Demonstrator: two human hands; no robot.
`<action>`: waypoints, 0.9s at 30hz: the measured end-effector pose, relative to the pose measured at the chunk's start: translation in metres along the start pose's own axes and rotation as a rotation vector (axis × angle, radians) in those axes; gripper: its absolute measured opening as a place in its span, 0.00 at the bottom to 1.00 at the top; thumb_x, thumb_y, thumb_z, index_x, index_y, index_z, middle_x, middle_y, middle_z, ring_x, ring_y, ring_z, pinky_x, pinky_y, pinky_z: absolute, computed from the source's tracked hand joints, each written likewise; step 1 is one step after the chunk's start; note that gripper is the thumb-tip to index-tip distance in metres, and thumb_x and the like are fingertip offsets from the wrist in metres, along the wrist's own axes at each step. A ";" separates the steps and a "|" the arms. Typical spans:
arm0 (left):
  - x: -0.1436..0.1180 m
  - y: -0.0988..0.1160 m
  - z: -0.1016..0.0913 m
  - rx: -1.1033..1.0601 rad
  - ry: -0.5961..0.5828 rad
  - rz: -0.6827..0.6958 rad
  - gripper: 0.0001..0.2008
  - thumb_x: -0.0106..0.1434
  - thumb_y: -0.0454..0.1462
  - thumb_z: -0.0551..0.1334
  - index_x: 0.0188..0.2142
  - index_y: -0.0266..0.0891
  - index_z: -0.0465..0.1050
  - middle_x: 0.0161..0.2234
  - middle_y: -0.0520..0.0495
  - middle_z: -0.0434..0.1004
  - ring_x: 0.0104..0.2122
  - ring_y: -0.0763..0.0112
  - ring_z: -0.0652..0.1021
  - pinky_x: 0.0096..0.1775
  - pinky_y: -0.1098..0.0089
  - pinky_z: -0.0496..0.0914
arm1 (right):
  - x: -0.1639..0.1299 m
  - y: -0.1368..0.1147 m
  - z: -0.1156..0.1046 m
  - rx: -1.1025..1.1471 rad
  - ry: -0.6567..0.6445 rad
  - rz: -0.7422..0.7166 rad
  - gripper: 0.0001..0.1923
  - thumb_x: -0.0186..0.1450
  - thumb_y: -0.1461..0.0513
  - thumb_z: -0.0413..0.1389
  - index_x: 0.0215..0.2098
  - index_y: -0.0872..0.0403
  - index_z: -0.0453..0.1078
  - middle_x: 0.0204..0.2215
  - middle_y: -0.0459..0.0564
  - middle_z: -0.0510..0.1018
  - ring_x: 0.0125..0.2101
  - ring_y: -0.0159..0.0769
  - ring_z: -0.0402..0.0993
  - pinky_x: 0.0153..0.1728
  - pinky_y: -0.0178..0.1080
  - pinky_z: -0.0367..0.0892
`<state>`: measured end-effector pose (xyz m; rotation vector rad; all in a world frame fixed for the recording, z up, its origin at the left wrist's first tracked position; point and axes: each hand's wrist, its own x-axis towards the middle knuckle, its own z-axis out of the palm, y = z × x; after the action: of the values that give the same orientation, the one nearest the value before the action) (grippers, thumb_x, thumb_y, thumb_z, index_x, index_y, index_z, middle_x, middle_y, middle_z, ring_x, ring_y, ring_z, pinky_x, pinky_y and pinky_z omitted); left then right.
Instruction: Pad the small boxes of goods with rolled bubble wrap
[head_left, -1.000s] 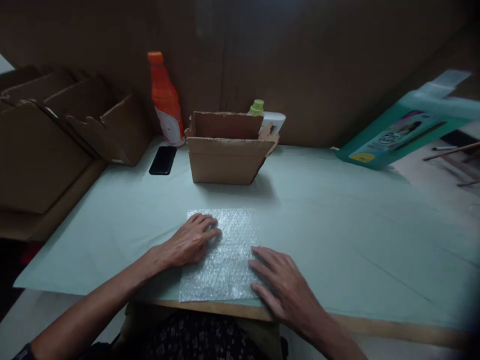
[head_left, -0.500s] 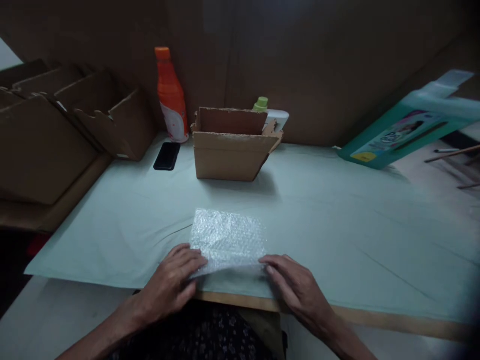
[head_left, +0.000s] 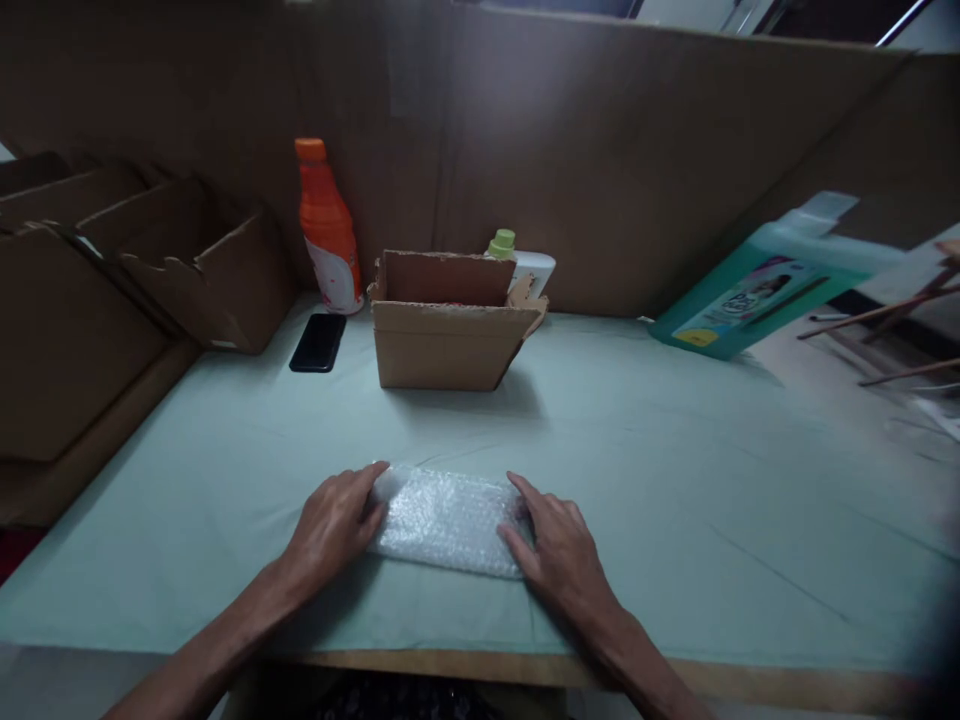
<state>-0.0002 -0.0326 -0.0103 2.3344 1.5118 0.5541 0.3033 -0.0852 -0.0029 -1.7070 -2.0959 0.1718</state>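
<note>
We note the bubble wrap [head_left: 448,520] lies folded, a flat pad at lower centre of the frame, on the green cloth [head_left: 675,480] covering the table, well apart from the near edge.

Risks, our judgement: the fold looks springy; if either palm lifts, the top layer may flip open again. The cloth shows creases by the pad, so a sideways push could drag the cloth w/ it and skew the fold. Uneven pressure left vs right could leave the ends misaligned.

Left hand [head_left: 330,530]: at the pad's left end, palm down, fingers spread and laid over the corner, forearm coming in from lower left. Nothing clenched; it presses flat, not pinching.

Right hand [head_left: 559,545]: at the pad's right end, palm down, fingers extended onto the edge, forearm from lower right. Same state: flat contact, no grasp. Thumbs partly hidden, so whether one tucks under an edge we cannot tell.

Beyond, at frame centre: an open cardboard box [head_left: 446,325], approx. in line w/ the pad, well apart. Left of it a black phone [head_left: 318,343] and an orange bottle [head_left: 327,232]; behind it a green-capped bottle [head_left: 501,245]. Upper right: a teal jug [head_left: 757,295] lying tilted. Far left: stacked cardboard boxes [head_left: 112,290].
</note>
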 end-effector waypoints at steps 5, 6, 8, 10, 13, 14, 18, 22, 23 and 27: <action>0.001 -0.002 0.000 0.208 -0.032 -0.035 0.24 0.66 0.40 0.58 0.60 0.36 0.64 0.40 0.41 0.77 0.39 0.55 0.78 0.42 0.57 0.74 | 0.005 0.014 0.001 -0.114 0.038 -0.098 0.26 0.69 0.57 0.54 0.62 0.57 0.63 0.54 0.61 0.77 0.50 0.51 0.73 0.45 0.50 0.68; 0.001 -0.001 -0.002 0.230 -0.046 -0.057 0.23 0.66 0.42 0.59 0.59 0.35 0.65 0.40 0.41 0.76 0.39 0.55 0.78 0.41 0.57 0.73 | 0.008 0.016 0.000 -0.107 0.025 -0.085 0.26 0.69 0.55 0.54 0.61 0.57 0.63 0.54 0.62 0.76 0.51 0.52 0.73 0.46 0.51 0.68; 0.002 0.001 -0.005 0.246 -0.073 -0.092 0.19 0.66 0.44 0.59 0.52 0.36 0.69 0.39 0.41 0.75 0.38 0.54 0.77 0.41 0.57 0.73 | 0.017 0.019 0.002 -0.098 0.001 -0.056 0.23 0.68 0.54 0.55 0.57 0.58 0.67 0.54 0.63 0.77 0.51 0.53 0.73 0.48 0.53 0.67; 0.002 0.001 -0.004 0.221 -0.087 -0.094 0.12 0.66 0.43 0.58 0.42 0.37 0.72 0.38 0.41 0.74 0.38 0.55 0.76 0.40 0.57 0.72 | 0.025 0.018 0.004 -0.069 -0.033 -0.056 0.14 0.68 0.57 0.55 0.47 0.57 0.72 0.53 0.63 0.77 0.52 0.54 0.73 0.49 0.54 0.67; 0.000 -0.001 -0.002 0.111 -0.054 -0.047 0.04 0.64 0.36 0.57 0.35 0.39 0.70 0.37 0.42 0.74 0.38 0.57 0.76 0.40 0.59 0.71 | 0.026 0.009 0.000 0.087 -0.091 -0.034 0.05 0.66 0.61 0.55 0.34 0.54 0.71 0.47 0.58 0.80 0.47 0.49 0.76 0.45 0.50 0.68; 0.000 -0.002 -0.003 0.072 -0.028 -0.033 0.03 0.63 0.35 0.56 0.35 0.40 0.69 0.36 0.44 0.75 0.37 0.59 0.76 0.39 0.61 0.71 | 0.022 0.004 -0.004 0.159 -0.110 0.008 0.05 0.66 0.61 0.54 0.34 0.53 0.70 0.42 0.56 0.81 0.42 0.46 0.78 0.42 0.47 0.70; 0.022 0.007 -0.021 0.015 0.087 0.056 0.08 0.62 0.33 0.57 0.42 0.41 0.69 0.33 0.48 0.77 0.34 0.63 0.77 0.39 0.63 0.71 | -0.009 -0.020 -0.020 0.433 -0.190 0.180 0.19 0.67 0.58 0.53 0.55 0.54 0.67 0.29 0.46 0.78 0.26 0.34 0.74 0.30 0.36 0.70; 0.072 0.029 -0.021 0.125 0.007 0.214 0.23 0.62 0.31 0.59 0.58 0.39 0.64 0.39 0.44 0.79 0.41 0.57 0.77 0.46 0.56 0.70 | -0.035 -0.043 -0.015 0.558 -0.312 0.181 0.33 0.69 0.59 0.51 0.70 0.53 0.54 0.36 0.50 0.82 0.30 0.35 0.77 0.34 0.36 0.72; 0.081 0.033 -0.017 0.146 -0.029 0.236 0.25 0.62 0.30 0.60 0.58 0.37 0.64 0.41 0.41 0.79 0.42 0.55 0.77 0.46 0.54 0.70 | -0.037 -0.047 -0.011 0.576 -0.351 0.176 0.30 0.68 0.58 0.51 0.68 0.52 0.59 0.42 0.53 0.83 0.36 0.38 0.79 0.40 0.39 0.73; 0.065 0.034 -0.008 0.115 -0.058 0.282 0.24 0.61 0.28 0.58 0.57 0.36 0.66 0.48 0.37 0.76 0.48 0.53 0.74 0.51 0.51 0.69 | -0.035 -0.050 -0.008 0.702 -0.461 0.297 0.19 0.67 0.55 0.54 0.52 0.51 0.77 0.50 0.55 0.81 0.49 0.48 0.77 0.50 0.46 0.70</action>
<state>0.0474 0.0137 0.0226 2.6498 1.2263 0.4713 0.2664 -0.1316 0.0134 -1.5912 -1.7112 1.3254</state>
